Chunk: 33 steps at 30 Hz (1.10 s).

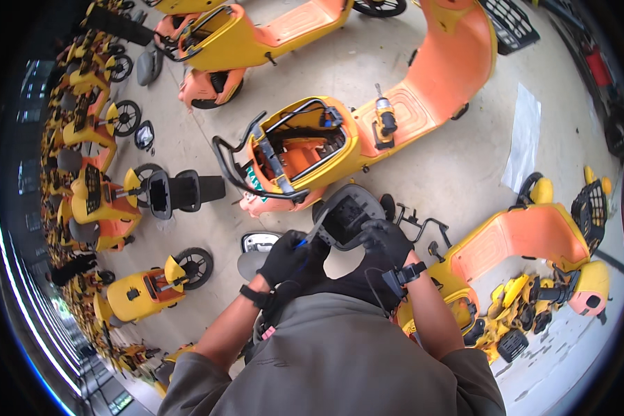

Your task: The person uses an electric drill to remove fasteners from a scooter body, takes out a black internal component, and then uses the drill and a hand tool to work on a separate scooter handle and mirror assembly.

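My left hand [285,258], in a black glove, is closed on a blue-handled tool [302,243]. A thin pale blade-like strip runs up from it along the left edge of a dark grey scooter seat [377,200]. The seat lies with its hollow black underside facing up, between my legs and the scooter. My right hand [387,243], gloved too, has its fingers curled onto the seat's lower right rim; its fingertips are partly hidden. Just beyond stands a yellow and orange scooter [355,142] with its seat compartment uncovered.
A yellow cordless drill [385,123] rests on the scooter's footboard. To the right stands another scooter [485,253] beside a pile of yellow parts [509,305]. A black seat bucket [161,194] and a yellow scooter piece with a wheel [149,286] lie left. Several scooters line the far left.
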### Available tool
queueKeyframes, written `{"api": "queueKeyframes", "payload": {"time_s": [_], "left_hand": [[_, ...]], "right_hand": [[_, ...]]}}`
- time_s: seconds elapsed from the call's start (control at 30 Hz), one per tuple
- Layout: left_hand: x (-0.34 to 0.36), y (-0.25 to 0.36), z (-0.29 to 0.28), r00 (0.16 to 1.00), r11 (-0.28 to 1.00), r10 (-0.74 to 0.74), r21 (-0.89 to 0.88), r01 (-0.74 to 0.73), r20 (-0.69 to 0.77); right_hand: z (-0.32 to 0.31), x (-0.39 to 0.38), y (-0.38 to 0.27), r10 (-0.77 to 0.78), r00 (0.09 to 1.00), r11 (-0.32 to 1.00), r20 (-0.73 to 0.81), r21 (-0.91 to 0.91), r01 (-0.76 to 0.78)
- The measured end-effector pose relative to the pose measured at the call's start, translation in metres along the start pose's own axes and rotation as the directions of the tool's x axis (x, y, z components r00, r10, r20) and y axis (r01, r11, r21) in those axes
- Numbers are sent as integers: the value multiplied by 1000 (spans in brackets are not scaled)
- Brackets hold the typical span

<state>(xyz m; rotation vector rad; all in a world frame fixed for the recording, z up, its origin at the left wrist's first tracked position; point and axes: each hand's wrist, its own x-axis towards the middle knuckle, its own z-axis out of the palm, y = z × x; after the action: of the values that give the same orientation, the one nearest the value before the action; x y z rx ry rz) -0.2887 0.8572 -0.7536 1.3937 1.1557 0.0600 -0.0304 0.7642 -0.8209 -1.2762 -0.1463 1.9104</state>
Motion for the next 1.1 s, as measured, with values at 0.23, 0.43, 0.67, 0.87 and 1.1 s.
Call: {"api": "queueKeyframes", "payload": {"time_s": [0.23, 0.43, 0.67, 0.87, 1.1], "left_hand": [[11, -30, -35, 988, 984, 147, -89, -151, -50], [-18, -35, -99, 945, 897, 175, -350, -269, -277], [-17, -55, -144, 893, 658, -98, -702, -272, -439], [18, -62, -160, 862, 662, -60, -667, -343, -503], [34, -55, -141, 924, 555, 73, -755, -350, -375]], "right_hand": [[153, 21, 10, -203, 969, 821, 141, -515, 247], [163, 44, 7, -379, 797, 430, 471, -673, 602], [154, 48, 0, -63, 997, 848, -48, -530, 28], [154, 37, -10, -63, 989, 893, -131, -449, -2], [189, 37, -27, -110, 993, 853, 37, -510, 114]]}}
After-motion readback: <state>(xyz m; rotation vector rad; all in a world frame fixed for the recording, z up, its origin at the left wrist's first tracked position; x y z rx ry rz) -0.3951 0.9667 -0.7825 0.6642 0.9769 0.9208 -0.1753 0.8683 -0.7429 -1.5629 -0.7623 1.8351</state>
